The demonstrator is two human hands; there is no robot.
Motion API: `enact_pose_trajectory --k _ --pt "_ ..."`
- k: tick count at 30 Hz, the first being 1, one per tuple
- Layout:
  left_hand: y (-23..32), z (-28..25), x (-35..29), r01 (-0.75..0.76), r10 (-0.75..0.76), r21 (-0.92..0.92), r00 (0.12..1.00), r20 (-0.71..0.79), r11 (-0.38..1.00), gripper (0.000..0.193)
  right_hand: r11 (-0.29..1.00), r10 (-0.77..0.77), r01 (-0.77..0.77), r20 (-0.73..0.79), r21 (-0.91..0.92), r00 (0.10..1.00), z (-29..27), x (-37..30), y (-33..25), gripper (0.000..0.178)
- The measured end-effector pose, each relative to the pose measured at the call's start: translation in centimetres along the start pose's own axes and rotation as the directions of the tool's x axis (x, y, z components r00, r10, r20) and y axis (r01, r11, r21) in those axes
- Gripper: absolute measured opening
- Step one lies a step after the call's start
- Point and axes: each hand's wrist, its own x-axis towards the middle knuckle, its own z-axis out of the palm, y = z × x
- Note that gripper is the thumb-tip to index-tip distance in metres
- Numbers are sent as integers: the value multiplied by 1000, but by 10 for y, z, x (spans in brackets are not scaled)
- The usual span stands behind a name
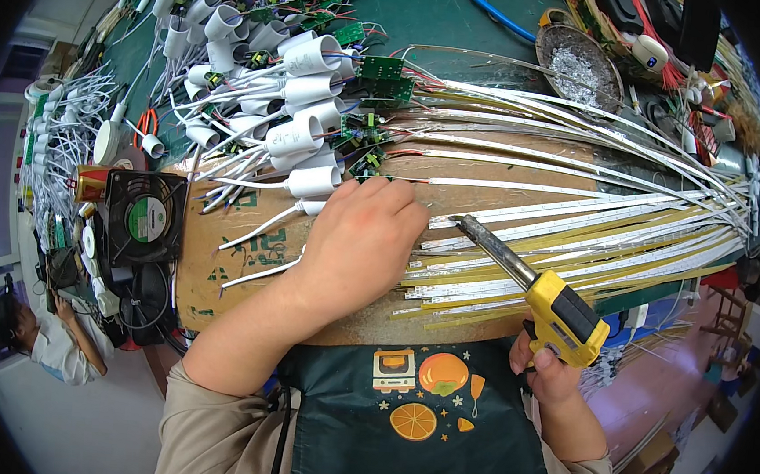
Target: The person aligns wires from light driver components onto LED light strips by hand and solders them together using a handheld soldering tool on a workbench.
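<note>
My right hand grips the handle of a yellow and black soldering gun. Its metal barrel points up and left, and the tip lies over the ends of white LED strips. My left hand is closed, palm down, at the left ends of the strips; what its fingers hold is hidden beneath them. Just past its knuckles are small green circuit boards with thin red wires. White plastic sleeves with white cables lie beside the left hand, and one cable comes out by its wrist.
Brown cardboard covers the near bench. A black fan stands at left, near orange-handled scissors. Blue-handled pliers and a round dish of silvery scraps lie at the back. Another person sits at far left.
</note>
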Motion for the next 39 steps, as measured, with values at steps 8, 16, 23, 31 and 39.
enact_pose_trajectory --k 8,16,23,31,39 --pt "6 -5 7 -2 -1 56 998 63 998 4 1000 -1 1 -5 4 1000 0 -1 0 65" --pt "10 -10 11 13 -20 57 994 108 998 4 999 49 -50 33 14 998 12 1 -3 63" --pt "11 -10 12 22 -29 59 992 125 998 4 999 32 -32 31 0 999 13 3 -4 57" --pt "11 -10 12 34 -37 34 993 113 999 4 998 47 -46 41 -43 998 14 4 -6 58" --pt "10 -8 12 39 -42 31 993 114 999 3 999 24 -26 51 35 998 8 2 0 67"
